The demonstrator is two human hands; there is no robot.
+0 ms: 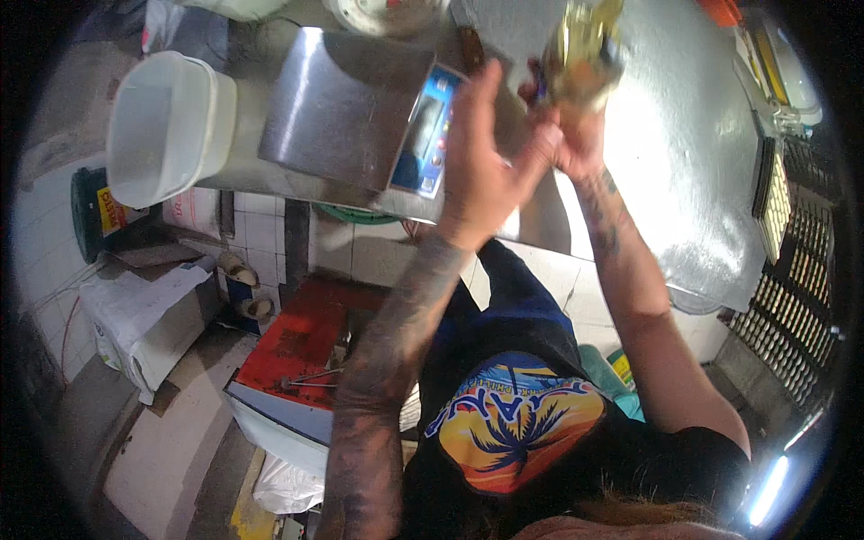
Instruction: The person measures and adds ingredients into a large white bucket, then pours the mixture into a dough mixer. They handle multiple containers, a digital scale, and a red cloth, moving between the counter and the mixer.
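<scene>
My left hand [482, 165] is raised over the near edge of the metal table [675, 202], beside a digital scale's control panel [425, 135]. Its fingers are apart, and its thumb reaches towards the other hand; whether they touch is unclear. My right hand [577, 138] holds a shiny, see-through, yellow-gold container or wrapper [584, 61], blurred and partly cut off by the top edge. To the left, the scale has a wide, flat steel plate [337, 108]. A translucent plastic tub [162, 128] stands left of that plate.
A round whitish dish [388, 10] lies behind the scale. Louvred metal panels [786, 331] stand at the far right. Below the table are a red-topped unit [290, 337], a box covered in white material [145, 304] and a dark green bin [88, 216].
</scene>
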